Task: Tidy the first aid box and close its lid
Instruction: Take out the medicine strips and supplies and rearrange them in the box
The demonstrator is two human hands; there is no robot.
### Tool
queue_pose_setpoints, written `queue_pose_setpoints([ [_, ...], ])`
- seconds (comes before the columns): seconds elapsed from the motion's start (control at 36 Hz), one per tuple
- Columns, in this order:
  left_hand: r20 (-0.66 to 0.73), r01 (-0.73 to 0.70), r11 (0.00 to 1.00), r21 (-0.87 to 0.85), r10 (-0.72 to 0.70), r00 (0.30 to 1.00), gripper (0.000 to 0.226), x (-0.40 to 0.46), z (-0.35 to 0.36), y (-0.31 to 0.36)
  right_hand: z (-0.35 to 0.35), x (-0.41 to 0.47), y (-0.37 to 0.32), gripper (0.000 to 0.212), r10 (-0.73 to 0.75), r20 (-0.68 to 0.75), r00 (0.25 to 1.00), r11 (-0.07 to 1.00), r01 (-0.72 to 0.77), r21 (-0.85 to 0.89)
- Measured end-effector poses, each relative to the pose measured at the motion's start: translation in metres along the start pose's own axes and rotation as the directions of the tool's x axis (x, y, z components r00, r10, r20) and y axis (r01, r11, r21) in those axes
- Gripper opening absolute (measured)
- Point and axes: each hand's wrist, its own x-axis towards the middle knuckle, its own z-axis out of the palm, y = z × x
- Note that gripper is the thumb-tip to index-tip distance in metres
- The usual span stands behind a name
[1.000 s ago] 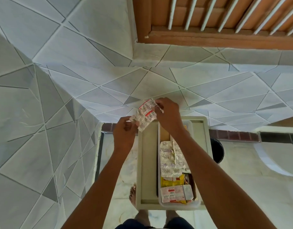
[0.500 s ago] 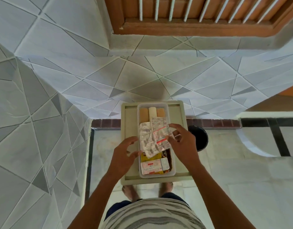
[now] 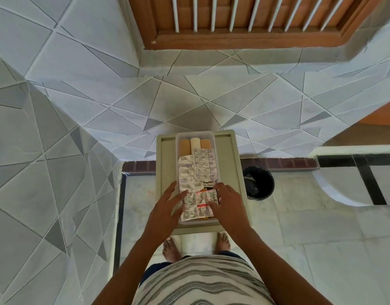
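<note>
My left hand (image 3: 167, 208) and right hand (image 3: 228, 203), fingers spread flat, press a red-and-white blister strip (image 3: 199, 204) at the 6 o'clock end of the clear first aid box (image 3: 212, 137). The box sits lidless on a beige tray (image 3: 233, 159), bandage rolls (image 3: 195, 144) at 12 o'clock.

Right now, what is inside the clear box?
Clear box: three rolls at the far end, foil pill strips over the middle, a red-marked strip nearest. Anything below stays covered.

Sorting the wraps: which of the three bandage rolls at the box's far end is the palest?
The cream-white middle bandage roll; the rolls on either side of it, left and right, are tan.
</note>
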Motion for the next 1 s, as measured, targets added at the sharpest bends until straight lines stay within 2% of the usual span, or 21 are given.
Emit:
queue_pose_setpoints([
  [0.11,-0.033,-0.082,0.974,0.211,0.091,0.995,0.051,-0.002,-0.002,0.007,0.001,0.001,0.01,0.043,-0.062,-0.024,0.998,0.989,0.058,-0.136],
  [0.22,0.081,-0.176,0.845,0.505,0.156,0.984,0.055,0.002,-0.003,0.011,0.004,0.003,0.018,0.038,-0.092,-0.063,0.994,0.963,0.073,-0.259],
  [0.28,0.103,-0.187,0.795,0.576,0.157,0.982,0.052,0.002,-0.002,0.013,0.007,0.004,0.019,0.036,-0.112,-0.071,0.991,0.95,0.086,-0.3],
  [0.36,0.079,-0.194,0.794,0.576,0.182,0.98,0.045,0.001,-0.002,0.015,0.008,0.004,0.021,0.036,-0.138,-0.077,0.987,0.937,0.105,-0.332],
  [0.44,0.111,-0.22,0.772,0.596,0.193,0.975,0.045,0.0,-0.001,0.01,0.009,0.004,0.022,0.037,-0.143,-0.08,0.987,0.939,0.109,-0.326],
  [0.56,0.016,-0.133,0.863,0.487,0.144,0.99,0.045,0.0,0.0,0.012,0.005,0.001,0.024,0.047,-0.099,-0.077,0.992,0.971,0.08,-0.223],
  [0.67,0.007,-0.09,0.9,0.427,0.096,0.995,0.052,0.002,-0.001,0.016,-0.002,0.0,0.022,0.055,-0.115,-0.123,0.986,0.989,0.101,-0.111],
  [0.75,0.001,-0.079,0.906,0.416,0.086,0.996,0.054,0.004,0.0,0.017,-0.002,0.003,0.026,0.054,-0.158,-0.114,0.981,0.986,0.15,-0.078],
  [0.81,0.005,-0.085,0.904,0.418,0.091,0.996,0.055,0.005,0.001,0.017,0.0,0.007,0.028,0.056,-0.234,-0.1,0.967,0.968,0.222,-0.119],
  [0.89,0.018,-0.097,0.89,0.446,0.099,0.995,0.057,0.009,0.002,0.017,0.001,0.017,0.027,0.071,-0.326,0.001,0.945,0.925,0.32,-0.205],
  [1.0,0.08,-0.138,0.849,0.51,0.113,0.99,0.059,0.01,0.004,0.013,-0.002,0.034,0.026,0.091,-0.335,0.221,0.916,0.871,0.391,-0.298],
])
